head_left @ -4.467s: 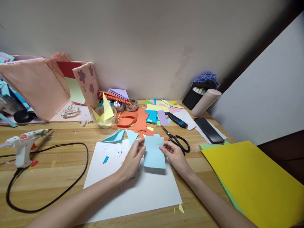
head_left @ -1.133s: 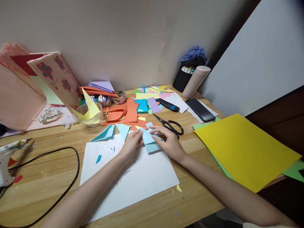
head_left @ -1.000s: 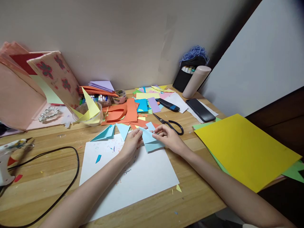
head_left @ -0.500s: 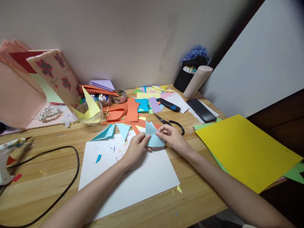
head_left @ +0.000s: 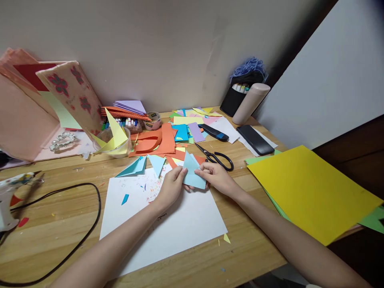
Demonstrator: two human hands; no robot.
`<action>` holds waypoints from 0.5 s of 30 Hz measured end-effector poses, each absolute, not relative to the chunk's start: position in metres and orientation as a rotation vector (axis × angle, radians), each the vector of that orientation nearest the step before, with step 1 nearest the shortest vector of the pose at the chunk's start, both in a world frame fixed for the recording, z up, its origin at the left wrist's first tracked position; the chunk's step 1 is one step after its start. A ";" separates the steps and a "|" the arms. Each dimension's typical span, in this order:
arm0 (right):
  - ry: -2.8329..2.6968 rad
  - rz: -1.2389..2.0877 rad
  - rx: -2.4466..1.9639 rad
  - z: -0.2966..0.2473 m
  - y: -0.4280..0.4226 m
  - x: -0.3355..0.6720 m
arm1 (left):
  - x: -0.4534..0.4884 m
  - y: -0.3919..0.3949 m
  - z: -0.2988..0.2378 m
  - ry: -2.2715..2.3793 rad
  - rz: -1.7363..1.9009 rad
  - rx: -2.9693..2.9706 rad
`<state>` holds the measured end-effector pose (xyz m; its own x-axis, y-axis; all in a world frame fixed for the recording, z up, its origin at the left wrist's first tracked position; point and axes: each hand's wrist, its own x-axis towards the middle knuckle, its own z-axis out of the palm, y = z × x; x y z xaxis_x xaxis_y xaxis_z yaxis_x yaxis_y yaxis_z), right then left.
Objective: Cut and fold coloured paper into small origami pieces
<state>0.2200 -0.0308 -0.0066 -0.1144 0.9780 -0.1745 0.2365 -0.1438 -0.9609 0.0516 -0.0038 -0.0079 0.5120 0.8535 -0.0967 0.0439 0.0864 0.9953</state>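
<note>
A folded piece of light blue paper [head_left: 193, 178] is held up between both hands, over the upper right part of a white sheet [head_left: 180, 236]. My left hand [head_left: 172, 184] is closed on its left edge, thumb on top and fingers behind. My right hand [head_left: 217, 178] pinches its right side with thumb and fingertips. Beyond the hands lie a folded light blue paper [head_left: 133, 168] and a light blue triangle [head_left: 157, 164]. Black-handled scissors [head_left: 220, 160] rest just past my right hand. A small dark blue scrap [head_left: 125, 199] is on the white sheet.
Orange paper [head_left: 166, 140] and coloured scraps lie at the back, beside a utility knife [head_left: 214, 133]. A phone [head_left: 255, 140] and a tumbler [head_left: 252, 104] stand or lie back right, yellow sheets [head_left: 312, 192] at right. A glue gun [head_left: 9, 200] with a black cord [head_left: 100, 208] is left.
The light blue paper has tilted clockwise slightly, and its lower edge now slopes down to the right. My right hand has shifted a little left and down along it.
</note>
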 end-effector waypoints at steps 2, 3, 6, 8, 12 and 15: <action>-1.417 1.296 -1.444 -0.006 -0.031 0.220 | 0.051 -0.003 -0.009 0.862 0.730 1.373; -1.417 1.287 -1.443 -0.006 -0.030 0.220 | 0.051 -0.003 -0.009 0.861 0.726 1.380; -1.394 1.272 -1.425 -0.005 -0.031 0.219 | 0.050 -0.003 -0.009 0.868 0.717 1.403; -1.385 1.257 -1.414 -0.005 -0.032 0.216 | 0.050 -0.003 -0.009 0.891 0.709 1.410; -1.427 1.174 -1.430 -0.004 -0.034 0.213 | 0.051 -0.003 -0.009 0.941 0.715 1.430; -1.486 1.122 -1.448 -0.002 -0.035 0.213 | 0.051 -0.004 -0.011 0.945 0.726 1.458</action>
<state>0.2130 -0.0352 -0.0022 -0.0654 0.9963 -0.0549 0.3255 -0.0307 -0.9451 0.0510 -0.0042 -0.0107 0.4767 0.8747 -0.0873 0.1406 0.0222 0.9898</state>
